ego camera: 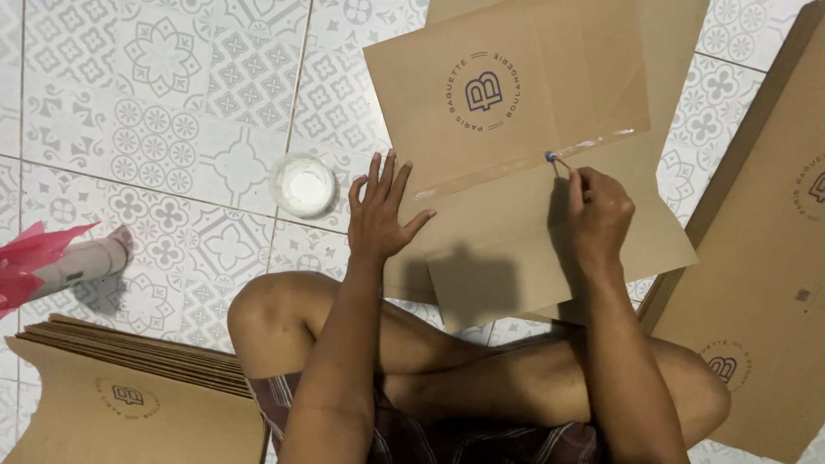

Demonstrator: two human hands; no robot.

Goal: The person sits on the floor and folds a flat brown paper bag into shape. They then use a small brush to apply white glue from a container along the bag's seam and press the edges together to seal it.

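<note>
A flat brown paper bag sheet (516, 94) with a round printed logo lies on the patterned tile floor in front of my crossed legs. My left hand (380, 210) presses flat on its left edge, fingers spread. My right hand (597, 215) pinches a thin glue brush (554, 160) whose tip touches a shiny wet glue strip (524, 161) running across the paper. A folded flap (481, 283) of the sheet lies near my knees.
A small round container of white glue (303, 185) stands on the floor left of the sheet. A stack of brown paper bags (129, 378) lies at lower left, another pile (765, 258) at right. A pink object and a white roll (77, 262) rest at far left.
</note>
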